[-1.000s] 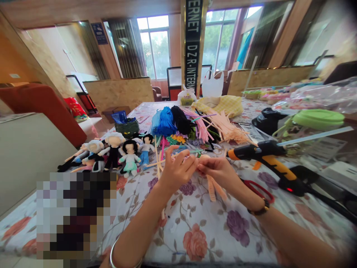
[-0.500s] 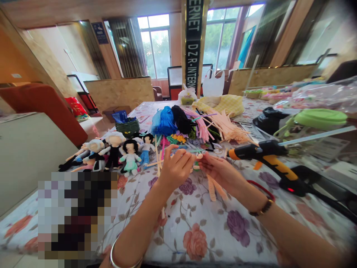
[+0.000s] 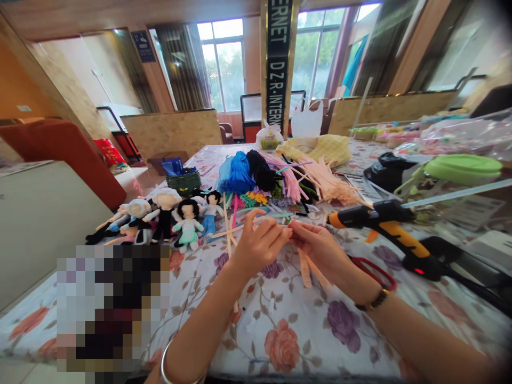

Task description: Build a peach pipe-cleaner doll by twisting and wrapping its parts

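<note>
Over the middle of the table, my left hand and my right hand meet fingertip to fingertip. Both are closed in a pinch around something small and pale, mostly hidden by the fingers. Just below my right hand, peach fuzzy chenille stems show on the cloth. A hot glue gun with a clear glue stick in its back rests to the right, its nozzle toward my hands. Red-handled scissors lie partly behind my right wrist. Loose cream stems cross on the cloth left of my left hand.
Several fuzzy dolls sit at the left, beside a dark green basket. Behind my hands lie bundles of blue stems, black stems and peach stems. A green-lidded jar stands at the right.
My hands have drawn closer together at the fingertips, and the small pale piece that showed between them is now mostly covered. More of the red scissor handle shows.
</note>
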The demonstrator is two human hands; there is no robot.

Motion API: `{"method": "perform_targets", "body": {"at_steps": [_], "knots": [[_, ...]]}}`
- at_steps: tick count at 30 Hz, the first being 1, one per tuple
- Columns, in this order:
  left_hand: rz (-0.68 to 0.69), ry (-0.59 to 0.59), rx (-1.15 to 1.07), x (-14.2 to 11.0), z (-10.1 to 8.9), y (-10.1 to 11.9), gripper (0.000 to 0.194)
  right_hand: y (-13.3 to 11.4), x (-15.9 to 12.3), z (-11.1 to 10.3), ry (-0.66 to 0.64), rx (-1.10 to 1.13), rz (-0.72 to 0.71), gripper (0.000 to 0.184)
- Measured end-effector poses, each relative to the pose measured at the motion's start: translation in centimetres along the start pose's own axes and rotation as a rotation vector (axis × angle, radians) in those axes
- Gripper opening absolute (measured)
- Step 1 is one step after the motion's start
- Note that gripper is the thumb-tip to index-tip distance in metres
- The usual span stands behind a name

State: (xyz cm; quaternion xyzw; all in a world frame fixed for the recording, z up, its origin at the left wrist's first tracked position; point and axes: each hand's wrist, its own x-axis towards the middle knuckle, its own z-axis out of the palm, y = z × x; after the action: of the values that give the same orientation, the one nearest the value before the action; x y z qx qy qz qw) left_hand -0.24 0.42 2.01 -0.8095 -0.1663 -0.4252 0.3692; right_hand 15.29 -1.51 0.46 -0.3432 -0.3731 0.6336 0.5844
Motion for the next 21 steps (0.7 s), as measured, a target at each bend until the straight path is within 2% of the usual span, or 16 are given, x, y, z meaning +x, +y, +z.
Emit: {"method": "perform_targets", "body": {"at_steps": [4, 7, 11, 17, 19, 21], "knots": [[-0.051, -0.01, 0.003, -0.1, 0.1, -0.1, 0.006, 0.1, 0.3, -0.4, 0.032, 0.007, 0.003, 0.021], [-0.116, 0.007, 0.019, -0.1, 0.2, -0.3, 0.004, 0.2, 0.4, -0.8, 0.004, -0.059, -0.002, 0.022], [-0.174, 0.033, 0.032, -0.1, 0.3, -0.4, 0.004, -0.1, 0.3, -1.1, -0.078, -0.311, -0.046, 0.028], [-0.092, -0.016, 0.025, -0.1, 0.2, -0.4, 0.006, -1.0, 0.5, -1.8, -0.204, -0.805, -0.25, 0.034], [-0.086, -0.028, 0.022, -0.1, 0.2, -0.5, 0.006, -1.1, 0.7, -1.8, -0.205, -0.86, -0.309, 0.033], [-0.12, -0.023, 0.021, -0.2, 0.2, -0.6, 0.005, -1.2, 0.7, -1.7, -0.177, -0.798, -0.289, 0.034]]}}
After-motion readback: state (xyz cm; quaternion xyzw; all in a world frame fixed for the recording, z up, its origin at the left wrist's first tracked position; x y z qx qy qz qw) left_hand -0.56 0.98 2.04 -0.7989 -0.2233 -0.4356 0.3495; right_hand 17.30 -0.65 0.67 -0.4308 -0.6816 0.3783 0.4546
